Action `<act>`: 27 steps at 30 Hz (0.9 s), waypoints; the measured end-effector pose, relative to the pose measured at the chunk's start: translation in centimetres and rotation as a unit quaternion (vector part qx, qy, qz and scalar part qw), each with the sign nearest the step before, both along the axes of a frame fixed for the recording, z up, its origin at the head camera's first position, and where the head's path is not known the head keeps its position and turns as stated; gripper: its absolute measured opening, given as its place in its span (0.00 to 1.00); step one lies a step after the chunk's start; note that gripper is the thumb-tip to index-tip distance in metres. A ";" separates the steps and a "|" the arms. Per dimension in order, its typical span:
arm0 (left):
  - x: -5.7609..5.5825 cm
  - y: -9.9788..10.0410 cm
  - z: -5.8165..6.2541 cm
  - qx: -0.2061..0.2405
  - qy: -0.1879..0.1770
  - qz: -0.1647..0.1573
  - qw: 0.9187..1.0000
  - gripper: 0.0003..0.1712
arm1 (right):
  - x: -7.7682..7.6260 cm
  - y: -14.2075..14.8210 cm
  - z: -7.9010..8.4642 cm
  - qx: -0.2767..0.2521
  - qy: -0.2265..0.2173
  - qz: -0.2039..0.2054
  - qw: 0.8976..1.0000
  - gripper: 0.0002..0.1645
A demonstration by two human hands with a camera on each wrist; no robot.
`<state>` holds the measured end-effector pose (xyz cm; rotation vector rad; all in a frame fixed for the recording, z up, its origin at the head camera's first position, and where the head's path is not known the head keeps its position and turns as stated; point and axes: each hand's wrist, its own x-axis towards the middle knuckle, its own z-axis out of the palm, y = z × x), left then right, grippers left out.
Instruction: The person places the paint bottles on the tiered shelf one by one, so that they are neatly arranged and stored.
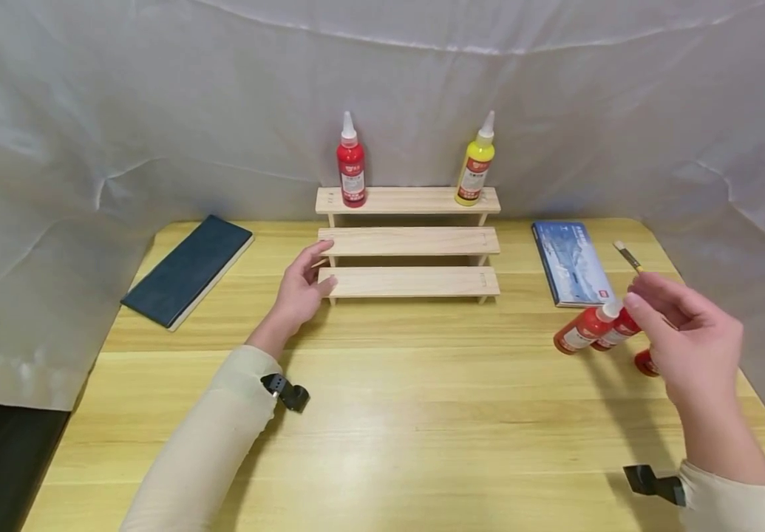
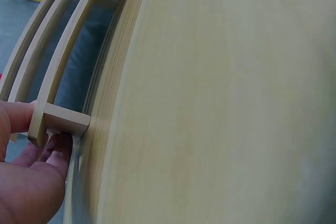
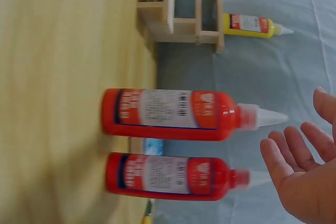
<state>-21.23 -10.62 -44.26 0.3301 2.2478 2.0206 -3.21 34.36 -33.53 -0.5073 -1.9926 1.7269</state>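
Note:
My left hand (image 1: 298, 292) grips the left end of a three-tier wooden rack (image 1: 409, 281), thumb at the lowest tier. In the left wrist view, its fingers (image 2: 59, 153) curl at the back of that shelf end. On the right, my right hand (image 1: 701, 340) hovers with loosely spread fingers beside several red squeeze bottles (image 1: 579, 332). The right wrist view shows two of them, a nearer red bottle (image 3: 168, 114) and another red bottle (image 3: 168, 177), standing upright with white nozzles near the fingertips. A further red bottle (image 1: 645, 362) is mostly hidden behind the hand.
A red bottle (image 1: 352, 171) and a yellow bottle (image 1: 475, 171) stand on the rack's top tier. A dark notebook (image 1: 188, 272) lies at the left, a blue-white booklet (image 1: 573, 262) at the right. Past my right hand lies a paintbrush (image 1: 628, 256). Grey cloth (image 1: 222, 111) encloses the table.

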 end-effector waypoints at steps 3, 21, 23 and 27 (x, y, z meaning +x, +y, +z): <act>0.5 0.2 1.1 -0.002 0.002 0.000 1.000 0.36 | 0.2 0.1 -0.9 0.034 -0.037 -0.004 0.999 0.26; -0.3 0.0 -0.7 -0.008 0.002 0.008 1.000 0.37 | 0.0 -0.3 -4.0 0.232 -0.134 -0.047 0.962 0.23; -0.3 0.0 -0.8 -0.012 0.006 0.010 1.000 0.37 | -0.1 -0.5 -4.1 0.237 -0.144 -0.053 0.959 0.25; -0.3 -0.1 -0.9 -0.013 0.012 0.012 1.000 0.37 | 0.1 -0.6 -4.2 0.241 -0.158 -0.044 0.956 0.29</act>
